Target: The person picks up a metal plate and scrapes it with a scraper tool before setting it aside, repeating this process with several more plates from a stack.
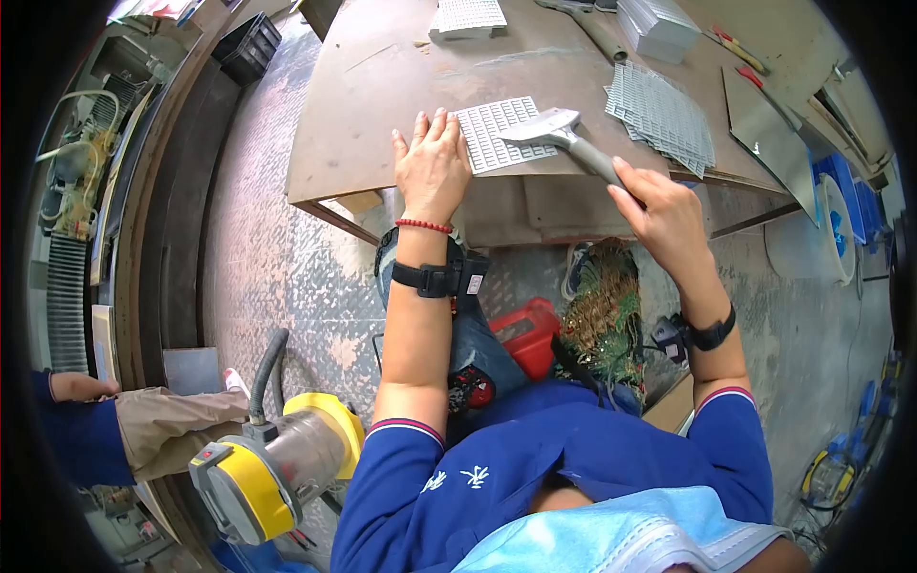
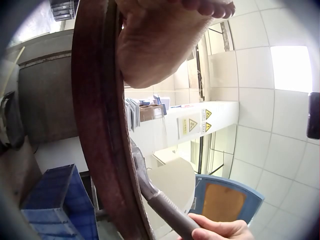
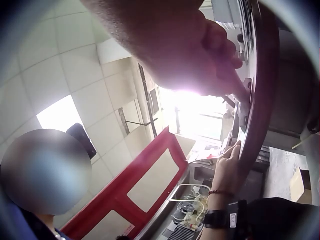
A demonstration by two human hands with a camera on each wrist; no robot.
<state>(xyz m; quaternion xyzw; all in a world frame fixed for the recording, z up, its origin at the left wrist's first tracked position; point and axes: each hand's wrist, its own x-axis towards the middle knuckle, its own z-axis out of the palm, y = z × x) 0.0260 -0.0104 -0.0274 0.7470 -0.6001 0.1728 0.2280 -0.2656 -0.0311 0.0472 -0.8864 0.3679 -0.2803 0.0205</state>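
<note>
A workshop with a grey checker-plate steel floor (image 1: 267, 258), and on it a broad, worn brown metal surface (image 1: 382, 86) reaching away from the person seated at its near edge. Down on the floor to the near left sits a yellow and grey motor-like machine (image 1: 267, 468). On the right of the surface lies a loose stack of grey perforated grid sheets (image 1: 664, 119). Near the front edge, about the middle, lies a single grey perforated grid plate (image 1: 492, 138), flat on the surface. The broad head of a grey metal scraper with a round handle (image 1: 554, 129) rests on the plate's right part, with the handle slanting back to the near right. The left hand (image 1: 432, 162) lies flat, fingers straight and together, pressing on the plate's left edge. The right hand (image 1: 664, 215) has its fingers wrapped round the scraper's handle.
</note>
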